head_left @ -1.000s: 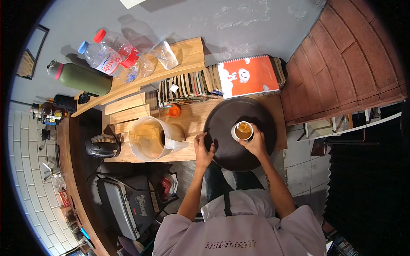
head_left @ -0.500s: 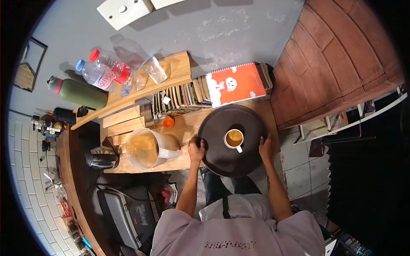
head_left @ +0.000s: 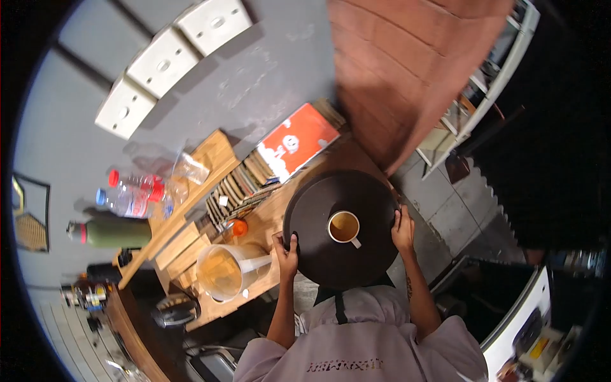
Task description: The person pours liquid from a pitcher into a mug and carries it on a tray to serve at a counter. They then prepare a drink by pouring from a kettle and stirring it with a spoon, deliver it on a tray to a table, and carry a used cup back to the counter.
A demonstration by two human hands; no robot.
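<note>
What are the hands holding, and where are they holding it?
A round dark tray, held by its rim: the left hand grips one side, the right hand the opposite side.

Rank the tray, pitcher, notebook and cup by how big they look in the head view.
Largest to smallest:
1. Tray
2. Pitcher and notebook: they look too alike to rank
3. Cup

Holding both arms (head_left: 285,312) out front, gripping with left fingers (head_left: 278,242) and right fingers (head_left: 405,214) set well apart, thumbs (head_left: 293,243) inward.
</note>
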